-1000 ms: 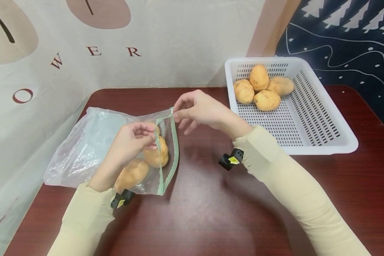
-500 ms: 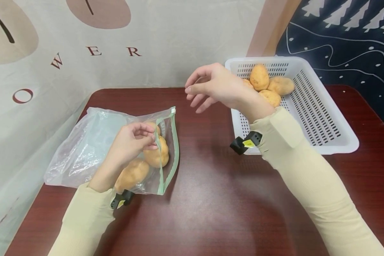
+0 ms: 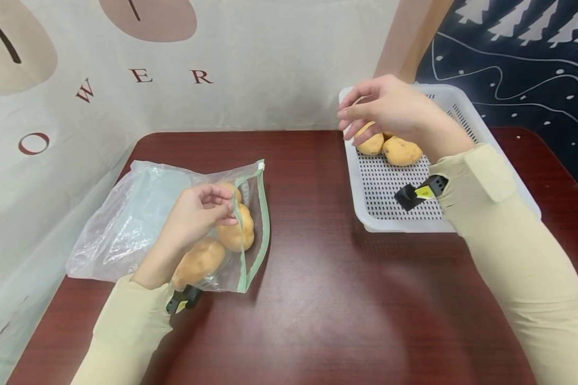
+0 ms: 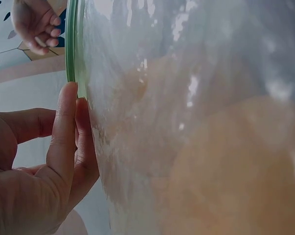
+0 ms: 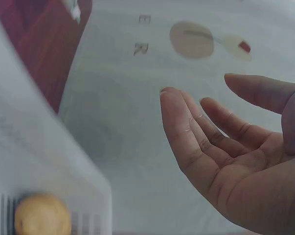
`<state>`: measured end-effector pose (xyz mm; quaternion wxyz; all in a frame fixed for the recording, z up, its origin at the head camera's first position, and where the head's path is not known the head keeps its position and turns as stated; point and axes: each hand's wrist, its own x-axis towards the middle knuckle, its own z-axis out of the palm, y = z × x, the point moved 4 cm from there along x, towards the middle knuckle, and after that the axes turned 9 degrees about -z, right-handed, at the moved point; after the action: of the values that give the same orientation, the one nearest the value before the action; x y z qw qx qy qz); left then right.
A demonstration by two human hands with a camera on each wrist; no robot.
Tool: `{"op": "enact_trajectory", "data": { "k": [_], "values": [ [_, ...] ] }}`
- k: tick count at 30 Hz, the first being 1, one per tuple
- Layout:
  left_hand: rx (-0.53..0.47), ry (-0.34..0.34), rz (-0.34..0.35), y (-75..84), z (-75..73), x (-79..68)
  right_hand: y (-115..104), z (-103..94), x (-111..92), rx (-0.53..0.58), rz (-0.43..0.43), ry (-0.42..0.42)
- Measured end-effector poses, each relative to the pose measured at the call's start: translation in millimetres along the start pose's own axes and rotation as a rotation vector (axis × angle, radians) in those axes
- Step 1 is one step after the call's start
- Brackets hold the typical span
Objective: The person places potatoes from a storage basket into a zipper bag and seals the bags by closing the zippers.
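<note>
A clear zip bag (image 3: 139, 208) with a green zip edge lies on its side at the left, its mouth parted toward the right. Several potatoes (image 3: 199, 261) show through the plastic. My left hand (image 3: 190, 216) pinches the near lip of that mouth between thumb and fingers; the left wrist view shows the fingertips (image 4: 66, 103) at the green strip. Over the back left part of a white plastic basket (image 3: 373, 223) hovers my right hand (image 3: 390, 107), fingers loosely bent and holding nothing. Potatoes (image 3: 402, 152) lie below it in the basket, some hidden by the hand.
Both things rest on a dark red-brown table (image 3: 308, 299). A pale printed cloth (image 3: 270, 64) hangs behind the table, and a dark blue cloth (image 3: 539, 96) with white trees hangs at the right. A small black camera (image 3: 409, 197) sits on the right wrist.
My right hand has let go of the bag's far zip corner and moved right, up over the basket. The left hand and the bag have stayed in place.
</note>
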<state>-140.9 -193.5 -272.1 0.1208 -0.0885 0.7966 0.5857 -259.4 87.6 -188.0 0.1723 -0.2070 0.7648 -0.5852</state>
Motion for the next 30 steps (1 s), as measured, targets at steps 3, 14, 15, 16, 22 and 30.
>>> {"op": "enact_trajectory", "data": {
  "k": [3, 14, 15, 16, 22, 30],
  "values": [
    [-0.001, 0.001, -0.003, 0.1, -0.2, -0.4, 6, -15.7, -3, 0.012, 0.022, 0.023],
    [-0.013, -0.01, -0.008, 0.6, 0.4, -0.9, 34, -60.5, -8, -0.189, 0.094, 0.081],
    [-0.014, -0.01, -0.008, 0.5, 0.5, -0.9, 38, -63.8, -8, -0.226, 0.11, 0.09],
    [-0.014, -0.01, -0.008, 0.4, 0.5, -0.9, 42, -66.8, -8, -0.26, 0.125, 0.097],
    [-0.021, -0.011, -0.002, -0.2, 0.8, -0.4, 65, -83.4, -10, -0.358, 0.173, 0.12],
    [-0.019, -0.007, -0.012, -0.2, 1.0, -0.8, 93, -102.0, -13, -0.351, 0.216, 0.11]
  ]
}}
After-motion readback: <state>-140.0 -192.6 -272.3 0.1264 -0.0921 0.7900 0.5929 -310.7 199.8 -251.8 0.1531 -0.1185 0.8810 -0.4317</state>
